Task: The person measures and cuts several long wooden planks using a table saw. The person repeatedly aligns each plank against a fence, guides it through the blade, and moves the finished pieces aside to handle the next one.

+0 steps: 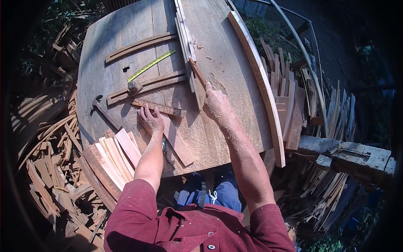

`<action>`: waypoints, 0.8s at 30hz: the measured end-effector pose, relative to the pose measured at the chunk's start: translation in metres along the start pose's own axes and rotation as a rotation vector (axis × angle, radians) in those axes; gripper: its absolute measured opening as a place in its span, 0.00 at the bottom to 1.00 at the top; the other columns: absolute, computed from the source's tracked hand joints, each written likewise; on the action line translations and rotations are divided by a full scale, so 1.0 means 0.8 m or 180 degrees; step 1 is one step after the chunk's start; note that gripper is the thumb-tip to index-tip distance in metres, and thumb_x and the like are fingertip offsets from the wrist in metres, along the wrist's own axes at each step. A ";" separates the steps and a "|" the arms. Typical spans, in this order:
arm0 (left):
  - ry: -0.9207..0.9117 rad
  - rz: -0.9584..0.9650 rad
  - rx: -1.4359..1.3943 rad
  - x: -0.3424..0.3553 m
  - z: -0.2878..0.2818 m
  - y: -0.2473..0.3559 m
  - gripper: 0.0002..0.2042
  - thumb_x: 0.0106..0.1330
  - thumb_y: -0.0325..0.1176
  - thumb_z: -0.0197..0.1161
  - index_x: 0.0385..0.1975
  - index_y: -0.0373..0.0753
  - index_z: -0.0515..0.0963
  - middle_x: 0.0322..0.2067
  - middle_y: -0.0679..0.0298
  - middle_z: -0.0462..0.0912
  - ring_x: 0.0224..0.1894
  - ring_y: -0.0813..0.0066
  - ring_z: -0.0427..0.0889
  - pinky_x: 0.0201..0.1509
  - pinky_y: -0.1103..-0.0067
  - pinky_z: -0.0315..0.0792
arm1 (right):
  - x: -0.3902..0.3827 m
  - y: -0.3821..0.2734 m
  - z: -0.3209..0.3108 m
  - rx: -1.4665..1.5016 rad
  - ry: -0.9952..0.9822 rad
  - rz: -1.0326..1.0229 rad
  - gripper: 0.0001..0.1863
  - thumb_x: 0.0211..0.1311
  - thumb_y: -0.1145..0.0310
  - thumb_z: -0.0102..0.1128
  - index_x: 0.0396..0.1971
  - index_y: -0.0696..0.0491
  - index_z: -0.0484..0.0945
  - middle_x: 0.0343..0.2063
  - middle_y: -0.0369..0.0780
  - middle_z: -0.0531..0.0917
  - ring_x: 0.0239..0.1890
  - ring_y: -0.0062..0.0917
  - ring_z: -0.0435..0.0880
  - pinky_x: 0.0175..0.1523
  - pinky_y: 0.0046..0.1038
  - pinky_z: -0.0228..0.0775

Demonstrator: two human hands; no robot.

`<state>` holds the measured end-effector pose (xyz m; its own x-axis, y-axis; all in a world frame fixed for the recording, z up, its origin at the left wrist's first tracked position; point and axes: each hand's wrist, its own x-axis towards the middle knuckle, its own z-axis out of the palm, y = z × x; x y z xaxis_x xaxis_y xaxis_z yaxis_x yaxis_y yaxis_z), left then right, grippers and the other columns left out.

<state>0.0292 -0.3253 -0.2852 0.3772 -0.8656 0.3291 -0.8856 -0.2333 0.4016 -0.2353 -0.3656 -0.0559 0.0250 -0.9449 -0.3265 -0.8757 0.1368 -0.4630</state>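
Observation:
My right hand (216,101), dusted with sawdust, is closed around the near end of a slim reddish-brown wooden stick (198,72). The stick's far end reaches the long pale wooden strips (184,38) lying lengthwise on the table. My left hand (151,121) lies with spread fingers, its tips against the near edge of a short rough wooden bar (158,107). Just right of that hand, a flat board (178,143) slants toward me. Beyond the bar are two slotted wooden pieces (161,84), a yellow tape measure (151,66) and a claw hammer (105,111).
Sawdust covers much of the wooden table (226,138). A long curved plank (262,84) lines its right edge. Cut slats (115,153) are stacked at the near left. Scrap wood (63,189) heaps on the left, and more slats stand beside a concrete-like beam (357,153) on the right.

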 end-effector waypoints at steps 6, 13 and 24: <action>0.0100 0.0054 0.0129 0.000 0.002 -0.002 0.26 0.69 0.47 0.63 0.63 0.38 0.74 0.60 0.47 0.72 0.65 0.45 0.68 0.72 0.55 0.59 | 0.012 0.001 0.004 0.0017 0.0039 0.0020 0.21 0.58 0.77 0.53 0.52 0.66 0.70 0.34 0.61 0.85 0.43 0.55 0.86 0.49 0.50 0.78; 0.0094 0.0089 0.0001 0.000 0.006 -0.003 0.26 0.69 0.47 0.63 0.61 0.36 0.74 0.60 0.46 0.72 0.66 0.43 0.66 0.74 0.52 0.56 | 0.020 -0.003 0.002 0.0117 0.0046 0.0081 0.14 0.61 0.75 0.51 0.45 0.65 0.73 0.36 0.62 0.85 0.46 0.55 0.86 0.52 0.51 0.77; 0.0108 0.0178 0.0017 -0.001 0.009 -0.008 0.27 0.69 0.46 0.64 0.62 0.37 0.73 0.61 0.46 0.72 0.66 0.43 0.67 0.73 0.52 0.57 | 0.023 -0.011 -0.006 0.0182 0.0073 0.0183 0.15 0.63 0.75 0.50 0.48 0.64 0.74 0.38 0.60 0.86 0.46 0.54 0.86 0.53 0.49 0.78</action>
<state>0.0330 -0.3261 -0.2941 0.3362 -0.8618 0.3798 -0.9070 -0.1875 0.3772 -0.2293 -0.3856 -0.0540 -0.0361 -0.9414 -0.3353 -0.8464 0.2072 -0.4906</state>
